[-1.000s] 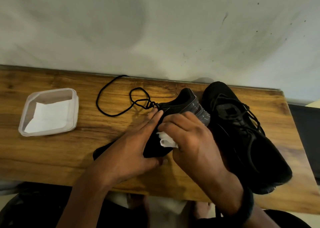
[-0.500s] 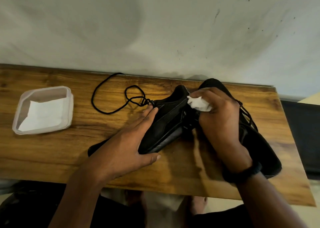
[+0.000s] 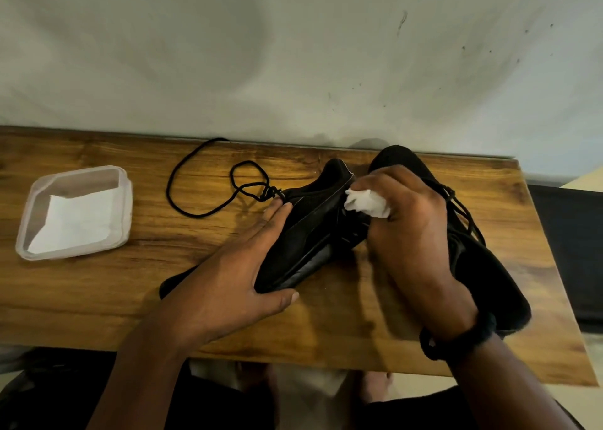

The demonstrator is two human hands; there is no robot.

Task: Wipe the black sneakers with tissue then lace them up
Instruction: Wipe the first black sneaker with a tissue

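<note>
Toward the right end of the table point(image 3: 98, 299) the sneaker point(image 3: 313, 227) is tipped on its side, its far end raised toward the wall. My left hand point(image 3: 228, 283) clasps it, straight fingers flat along the upper and the thumb under the sole edge. My right hand point(image 3: 411, 234) is curled tight round a wad of tissue point(image 3: 367, 203), which is pressed against the sneaker's far end. The second sneaker point(image 3: 483, 266) lies just behind that hand, already laced as far as I can tell.

I judge the sneaker to be light, with a soft upper that gives under a push and a stiffer sole. So the sole edge and midfoot are the places to hold; squeezing the upper would only fold it away from the wipe. The tissue is flimsy and may tear or shed on rough fabric, so I would use short strokes with modest pressure. The lace point(image 3: 202, 185) runs off the sneaker in limp loops across the wood; it will drag along if I turn the sneaker. A tub point(image 3: 75, 211) at the left holds a spare sheet.
</note>
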